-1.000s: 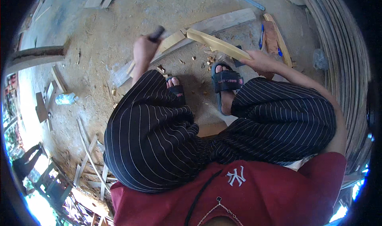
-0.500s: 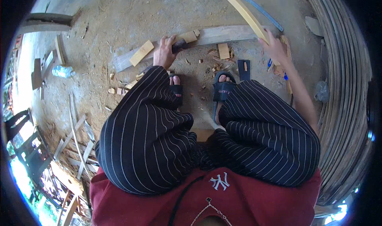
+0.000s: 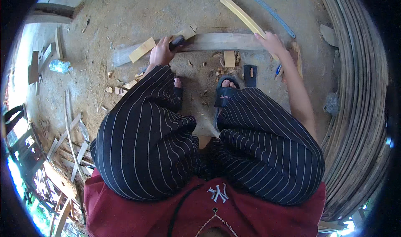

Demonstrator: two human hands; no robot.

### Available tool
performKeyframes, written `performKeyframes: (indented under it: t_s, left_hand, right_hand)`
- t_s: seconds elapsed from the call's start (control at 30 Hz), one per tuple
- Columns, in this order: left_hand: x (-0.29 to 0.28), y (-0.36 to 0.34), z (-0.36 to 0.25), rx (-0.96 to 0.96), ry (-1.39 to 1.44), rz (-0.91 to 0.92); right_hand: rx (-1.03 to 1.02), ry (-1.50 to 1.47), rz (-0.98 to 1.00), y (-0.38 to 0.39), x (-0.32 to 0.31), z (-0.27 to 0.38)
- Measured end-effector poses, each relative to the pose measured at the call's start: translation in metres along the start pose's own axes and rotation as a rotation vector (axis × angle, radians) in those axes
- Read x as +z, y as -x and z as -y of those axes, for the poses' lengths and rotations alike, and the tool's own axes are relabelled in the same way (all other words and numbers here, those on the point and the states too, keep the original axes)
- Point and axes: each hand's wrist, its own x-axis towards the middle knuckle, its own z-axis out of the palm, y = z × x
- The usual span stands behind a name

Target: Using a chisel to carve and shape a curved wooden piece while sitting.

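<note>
My left hand (image 3: 161, 53) is closed round a dark rounded piece (image 3: 177, 42), over a long grey board (image 3: 227, 41) lying crosswise in front of my feet. Part of its grip is hidden. A pale wood block (image 3: 142, 49) rests on the board to the left of that hand, and another light wood piece (image 3: 189, 31) shows just beyond the dark piece. In my right hand (image 3: 273, 45) is the near end of a long pale wood strip (image 3: 242, 15). The strip slants away to the far left, beyond the board.
A blue-grey ruler (image 3: 272, 15) lies at the far right. Near my feet are a small wood block (image 3: 229, 58), a dark flat plate (image 3: 250, 75) and scattered chips. A blue pen (image 3: 277, 71) lies under my right arm. Stacked long slats (image 3: 355, 111) line the right; a plastic bottle (image 3: 59, 66) lies left.
My right hand and the pale strip have moved left, away from the ruler. My left hand and the dark piece have shifted slightly left; the whole view has moved a little too.
</note>
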Motion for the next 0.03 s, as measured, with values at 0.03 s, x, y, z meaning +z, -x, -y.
performKeyframes:
  t_s: [0.03]
  left_hand:
    - [-0.0011, 0.0008, -0.0006, -0.009, -0.003, 0.004]
  right_hand:
    - [0.017, -0.012, 0.006, -0.0024, 0.0030, 0.0005]
